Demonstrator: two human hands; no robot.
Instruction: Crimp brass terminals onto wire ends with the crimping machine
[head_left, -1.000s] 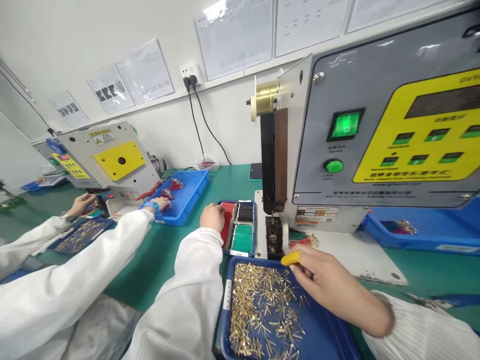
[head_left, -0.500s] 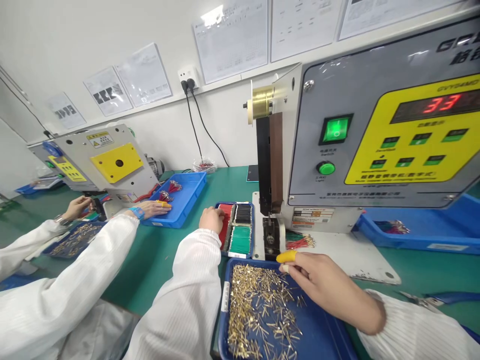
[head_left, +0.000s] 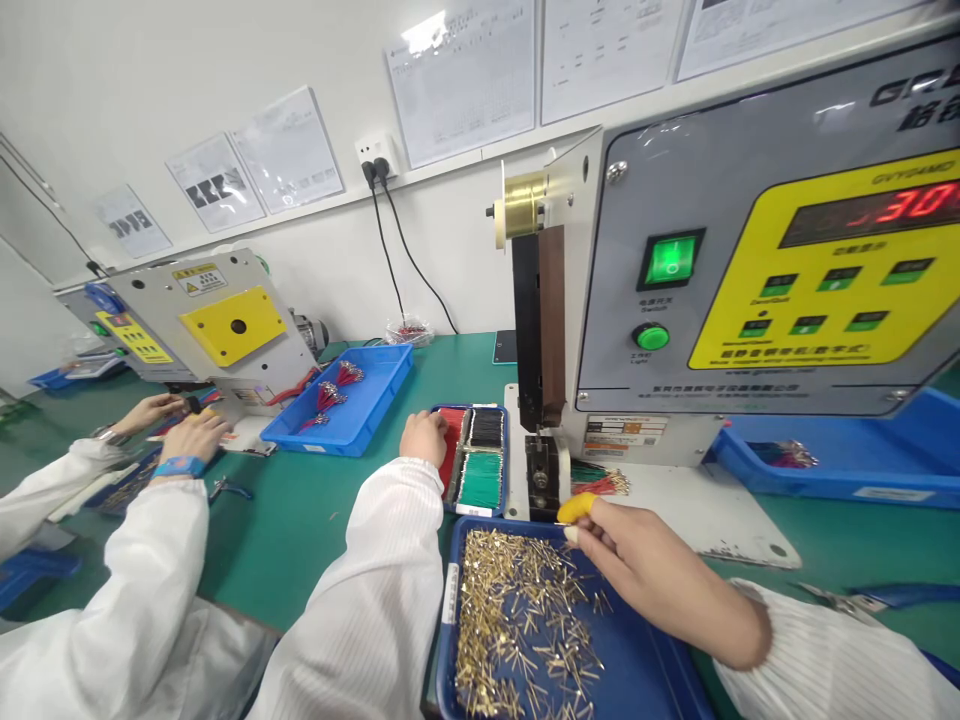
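My left hand rests curled at the left edge of a small divided tray of red, black and green wire pieces; its fingertips are hidden. My right hand, with a yellow finger cot on the forefinger, is pinched just in front of the press die of the grey machine, above a blue tray of several loose gold terminals. What the pinch holds is too small to name. Finished red and green wires lie on the machine's base plate.
A co-worker in white sleeves sits to my left, hands by a second machine with a yellow panel. A blue tray with red wire bundles lies between us. Another blue tray sits behind my machine at right.
The co-worker's hand left the blue tray and moved left toward their machine. My right hand stayed at the die; the machine's display changed from 33 to 30.
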